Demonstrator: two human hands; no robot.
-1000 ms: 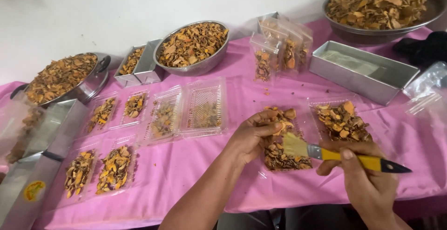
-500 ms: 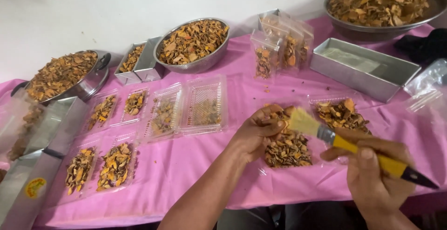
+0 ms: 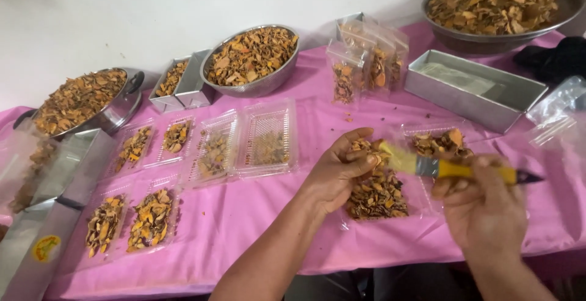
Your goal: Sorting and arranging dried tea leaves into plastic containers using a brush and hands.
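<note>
My left hand (image 3: 337, 170) is curled around a small dried orange piece (image 3: 361, 145), pinched between thumb and fingers above a clear plastic tray of dried brown-orange pieces (image 3: 375, 194). My right hand (image 3: 485, 206) grips a yellow-handled paintbrush (image 3: 448, 168); its pale bristles point left and touch the piece in my left hand. A second filled clear tray (image 3: 441, 142) lies just behind the brush.
On the pink tablecloth (image 3: 262, 215) lie several clear clamshell trays (image 3: 244, 145) with dried pieces at left. Metal bowls (image 3: 250, 60) heaped with dried slices stand at the back, with filled clear bags (image 3: 366, 63), a rectangular metal tin (image 3: 473, 90), and metal boxes (image 3: 43, 240) at far left.
The brush has swung up and levelled out, its bristles now against the piece in my left hand. My right hand shifted slightly up and left.
</note>
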